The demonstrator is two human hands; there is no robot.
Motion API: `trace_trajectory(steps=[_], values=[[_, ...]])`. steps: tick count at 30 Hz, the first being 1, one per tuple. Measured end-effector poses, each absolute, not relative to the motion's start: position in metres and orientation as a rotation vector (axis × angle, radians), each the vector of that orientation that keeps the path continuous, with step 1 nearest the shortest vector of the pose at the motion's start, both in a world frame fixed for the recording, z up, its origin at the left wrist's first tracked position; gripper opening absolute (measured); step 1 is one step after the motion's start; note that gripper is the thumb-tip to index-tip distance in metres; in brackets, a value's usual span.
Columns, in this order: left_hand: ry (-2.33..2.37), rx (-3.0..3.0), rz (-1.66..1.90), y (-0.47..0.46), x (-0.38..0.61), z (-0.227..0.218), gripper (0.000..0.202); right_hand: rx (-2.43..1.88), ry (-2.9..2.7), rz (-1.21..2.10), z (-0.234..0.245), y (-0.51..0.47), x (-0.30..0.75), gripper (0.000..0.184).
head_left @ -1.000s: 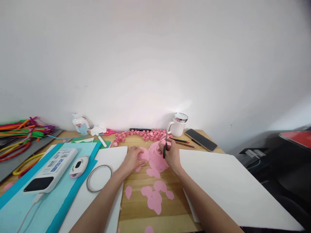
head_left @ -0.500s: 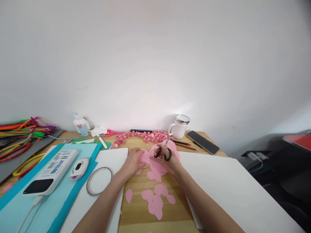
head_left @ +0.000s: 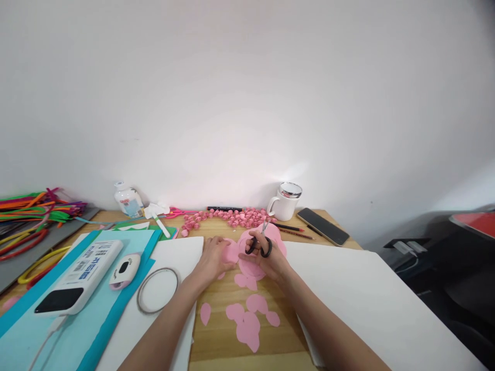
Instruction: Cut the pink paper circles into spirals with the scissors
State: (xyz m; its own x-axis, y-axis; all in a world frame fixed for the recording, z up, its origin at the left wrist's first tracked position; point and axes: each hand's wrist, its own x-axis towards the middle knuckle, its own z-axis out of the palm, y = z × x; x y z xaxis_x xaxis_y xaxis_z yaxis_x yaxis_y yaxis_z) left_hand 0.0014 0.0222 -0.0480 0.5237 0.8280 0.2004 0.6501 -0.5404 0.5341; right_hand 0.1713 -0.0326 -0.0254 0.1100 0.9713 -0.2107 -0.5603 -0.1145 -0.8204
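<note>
Pink paper cut-outs [head_left: 248, 327] lie flat on the near part of the wooden table [head_left: 216, 348], with a single petal shape [head_left: 205, 313] to their left. On the near left, blue sheets [head_left: 108, 314] bear a white power bank [head_left: 87, 278] with its cable plugged in, and a small white device [head_left: 124, 270]. Beside them, a thin ring [head_left: 139, 294] rests on a white board [head_left: 126, 330]; another white board [head_left: 356, 293] covers the near right.

Farther in, at the middle, the left hand [head_left: 212, 260] lies across a pink disc [head_left: 231, 251], fingers bent over it; whether they pinch the paper I cannot tell. Just right of it, the right hand [head_left: 276, 264] grasps black-handled scissors [head_left: 269, 247] by the loops, blades pointing to the far side, above overlapping pink rounds [head_left: 278, 238].

Beyond these, two pencils [head_left: 289, 226] and a phone [head_left: 323, 226] lie on the right, below a white mug [head_left: 285, 206]. Many rolled pink curls [head_left: 245, 217] spread along the far middle, with a black marker [head_left: 224, 208] behind them. Far left stand a white bottle [head_left: 129, 201] and, farther left, a heap of coloured fuzzy stems [head_left: 42, 208].
</note>
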Motion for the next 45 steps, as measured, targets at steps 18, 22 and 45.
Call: trace_trajectory(steps=[18,22,45], values=[[1.163,1.547,1.504,0.008,0.006,-0.012,0.021,-0.93,-0.821,1.219,-0.038,-0.037,0.158,0.049],[1.031,1.549,1.268,0.002,0.012,-0.006,0.026,-0.976,-0.844,1.155,-0.036,-0.037,0.159,0.05],[0.926,1.54,0.997,-0.01,0.016,0.002,0.037,-0.853,-1.354,1.366,-0.033,-0.052,0.153,0.039]])
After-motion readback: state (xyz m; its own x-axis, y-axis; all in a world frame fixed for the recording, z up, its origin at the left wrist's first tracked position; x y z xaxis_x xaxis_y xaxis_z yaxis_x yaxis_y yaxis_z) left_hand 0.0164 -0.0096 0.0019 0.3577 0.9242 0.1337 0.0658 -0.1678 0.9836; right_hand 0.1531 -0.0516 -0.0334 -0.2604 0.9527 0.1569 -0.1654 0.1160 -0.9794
